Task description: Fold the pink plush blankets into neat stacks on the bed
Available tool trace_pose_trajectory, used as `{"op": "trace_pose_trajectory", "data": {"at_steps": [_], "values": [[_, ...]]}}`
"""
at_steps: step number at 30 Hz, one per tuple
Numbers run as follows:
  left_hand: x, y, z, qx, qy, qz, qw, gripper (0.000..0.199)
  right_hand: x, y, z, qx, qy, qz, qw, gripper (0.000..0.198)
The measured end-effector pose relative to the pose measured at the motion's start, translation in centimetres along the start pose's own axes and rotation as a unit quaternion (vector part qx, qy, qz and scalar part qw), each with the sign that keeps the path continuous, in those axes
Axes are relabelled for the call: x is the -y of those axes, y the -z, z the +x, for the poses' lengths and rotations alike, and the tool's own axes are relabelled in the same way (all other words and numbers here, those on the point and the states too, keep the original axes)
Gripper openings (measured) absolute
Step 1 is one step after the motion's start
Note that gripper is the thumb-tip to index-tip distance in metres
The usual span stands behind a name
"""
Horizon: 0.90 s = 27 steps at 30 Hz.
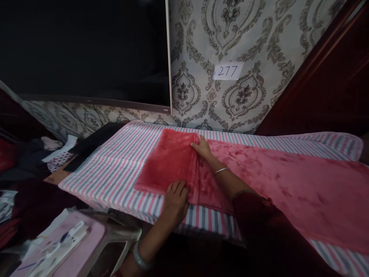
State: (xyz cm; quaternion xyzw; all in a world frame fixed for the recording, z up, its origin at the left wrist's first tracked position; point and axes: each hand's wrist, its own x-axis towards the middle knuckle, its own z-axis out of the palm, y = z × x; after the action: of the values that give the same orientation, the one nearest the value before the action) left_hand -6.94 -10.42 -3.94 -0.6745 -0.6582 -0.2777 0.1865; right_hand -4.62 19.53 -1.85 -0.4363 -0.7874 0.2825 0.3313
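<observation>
A red plush blanket lies lengthwise over a striped cloth, its left end folded back into a smooth rectangular panel with a raised hem on the right. At the far end of that hem, my right hand pinches the fabric between thumb and fingers. My left hand is on the near edge of the folded panel, fingers bent over the cloth; its thumb is partly hidden. The pink, white and grey striped cloth shows to the left of the blanket and along its edges.
A large dark television screen is on the patterned wall, with a paper label reading 277 to its right. Piled clothes lie at the left. A pink-topped stool with small items stands at the lower left.
</observation>
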Motion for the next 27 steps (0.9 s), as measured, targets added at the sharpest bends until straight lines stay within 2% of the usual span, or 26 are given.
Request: {"op": "trace_pose_trajectory", "data": {"at_steps": [5,11,15,19,22,27], "values": [[0.2,0.0,0.0,-0.034,-0.026,-0.011,0.999,0.042,0.6,0.3,-0.5,-0.021,0.034,0.013,0.999,0.062],[0.3,0.0,0.0,-0.05,-0.055,-0.012,0.997,0.041,0.7,1.1,-1.1,0.004,-0.046,-0.02,0.999,0.058],[0.1,0.1,0.1,-0.029,-0.048,-0.018,0.998,0.042,1.3,1.6,-1.4,0.01,-0.05,-0.026,0.998,0.063],[-0.1,0.0,0.2,0.029,-0.029,-0.025,0.999,0.047,1.6,2.0,-2.3,0.042,-0.026,-0.054,0.997,0.075],[-0.2,0.0,0.2,0.052,-0.027,-0.025,0.998,0.048,1.3,2.1,-2.9,0.031,-0.021,-0.056,0.998,0.067],[-0.1,0.2,0.1,0.054,-0.033,-0.027,0.998,0.047,0.4,2.0,-2.6,-0.003,-0.033,-0.014,0.999,0.053]]}}
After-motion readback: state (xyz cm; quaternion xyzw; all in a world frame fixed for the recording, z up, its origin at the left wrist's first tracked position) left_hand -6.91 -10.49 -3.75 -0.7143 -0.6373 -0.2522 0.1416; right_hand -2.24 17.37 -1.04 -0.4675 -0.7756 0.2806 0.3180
